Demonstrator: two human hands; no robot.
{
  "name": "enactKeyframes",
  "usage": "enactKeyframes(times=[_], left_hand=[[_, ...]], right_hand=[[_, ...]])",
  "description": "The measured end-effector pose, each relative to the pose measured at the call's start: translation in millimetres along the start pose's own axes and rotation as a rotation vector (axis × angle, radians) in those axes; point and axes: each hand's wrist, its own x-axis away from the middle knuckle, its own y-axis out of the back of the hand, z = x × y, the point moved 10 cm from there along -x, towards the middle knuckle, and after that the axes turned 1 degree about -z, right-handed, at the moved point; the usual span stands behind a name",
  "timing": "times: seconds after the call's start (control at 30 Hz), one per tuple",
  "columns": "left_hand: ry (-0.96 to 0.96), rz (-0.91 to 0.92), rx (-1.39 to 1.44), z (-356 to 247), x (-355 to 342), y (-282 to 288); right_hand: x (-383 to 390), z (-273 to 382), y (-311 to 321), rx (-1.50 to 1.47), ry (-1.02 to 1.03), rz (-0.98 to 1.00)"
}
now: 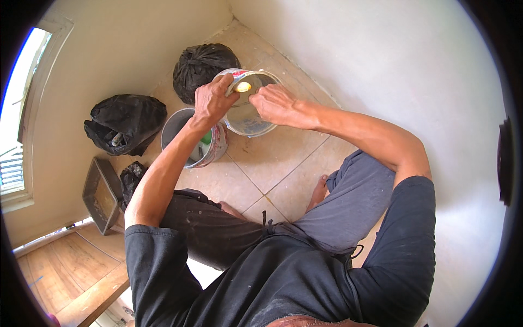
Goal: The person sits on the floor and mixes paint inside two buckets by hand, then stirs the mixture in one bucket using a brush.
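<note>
A pale bucket [251, 128], tilted with its mouth toward me, stands on the tiles beyond my feet. At the left of its rim is my left hand [213, 101], its fingers closed on the edge. A small yellow and white piece [243, 87] shows beside that thumb; its kind is unclear. Over the bucket's mouth, my right hand [275, 104] is closed, and whatever it may hold is hidden. Just left of the pale bucket stands a second bucket [218, 148], with something green [207, 137] inside.
Black plastic bags [204, 65] [128, 122] sit behind and left of the buckets. A grey rectangular tub [101, 191] leans farther left, near a wooden surface [81, 256]. A white wall [403, 71] rises on the right, and a window [22, 114] is at far left.
</note>
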Motion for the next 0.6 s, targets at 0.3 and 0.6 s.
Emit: enactKeyframes(times=[0.3, 0.6], left_hand=[[0.028, 0.050, -0.004, 1.6, -0.1, -3.3], [0.084, 0.069, 0.012, 12.8, 3.2, -5.9]], right_hand=[[1.7, -10.4, -20.2, -0.050, 0.020, -0.038], [12.0, 11.7, -8.8, -0.043, 0.219, -0.069]])
